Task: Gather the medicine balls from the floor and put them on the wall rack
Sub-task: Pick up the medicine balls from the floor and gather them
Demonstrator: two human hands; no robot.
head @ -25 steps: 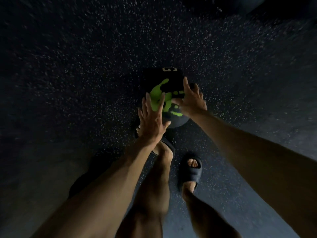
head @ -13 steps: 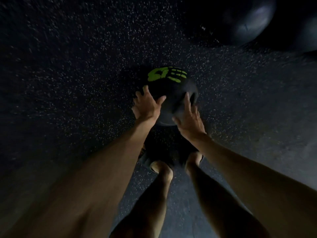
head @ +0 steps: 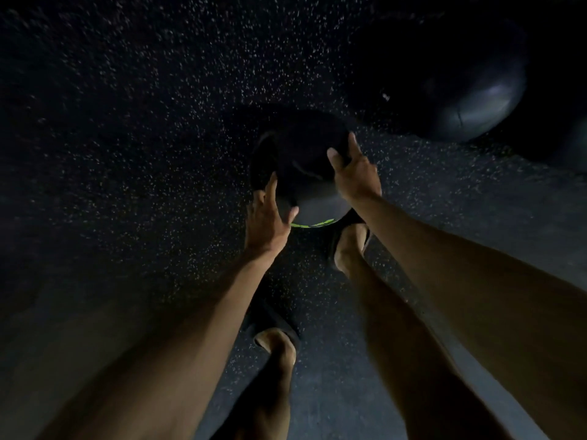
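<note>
A black medicine ball (head: 306, 173) with a green marking along its near underside is between both my hands, above the dark speckled floor. My left hand (head: 266, 217) presses its near left side with fingers spread. My right hand (head: 354, 173) cups its right side, thumb and forefinger over the top. Most of the green print is turned out of sight. The wall rack is not in view.
A larger dark ball (head: 470, 100) lies on the speckled rubber floor (head: 127, 154) at the upper right, in shadow. My two feet in dark slides, one (head: 349, 239) under the ball and one (head: 276, 331) nearer, stand below my hands.
The ball has rolled over in my hands, so its green handprint went from the top to the underside. My right hand shifted up its right side. The view moved toward the larger ball.
</note>
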